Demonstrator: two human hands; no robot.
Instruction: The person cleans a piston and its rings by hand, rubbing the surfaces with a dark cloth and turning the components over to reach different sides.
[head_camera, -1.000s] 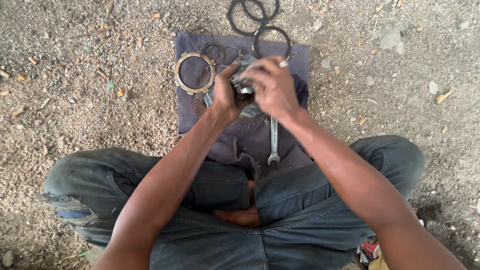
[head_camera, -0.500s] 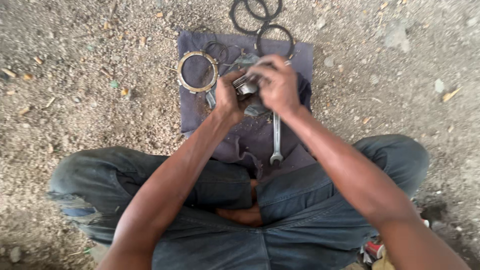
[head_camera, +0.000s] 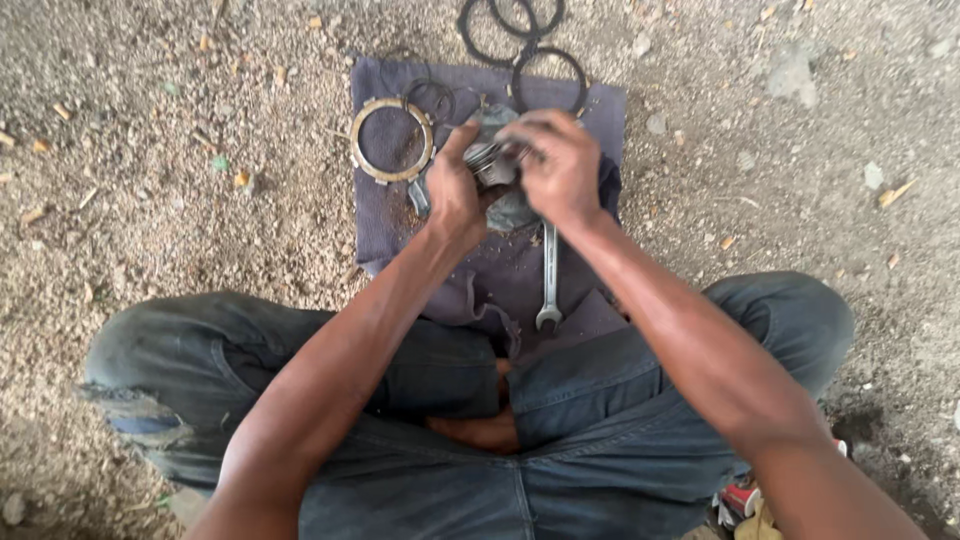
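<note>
While the person sits cross-legged on gravelly ground (head_camera: 150, 200), a brass-coloured ring (head_camera: 392, 141) lies at the far left of a purple cloth (head_camera: 500, 270), at about ten o'clock from the hands. Just right of it, the left hand (head_camera: 452, 190) has its grip closed around a small grey metal part (head_camera: 490, 160), thumb up and fingers wrapped under it. The part sits between both hands, above the cloth's middle and over a crumpled grey rag (head_camera: 510, 210). The right hand (head_camera: 560, 165) meets it from three o'clock, its grip curled tight over the part's top. At six o'clock from the hands, a silver spanner (head_camera: 548, 280) lies lengthwise on the cloth. At twelve o'clock, dark thin rings (head_camera: 515, 35) rest partly on the cloth's far edge, partly on the ground.
</note>
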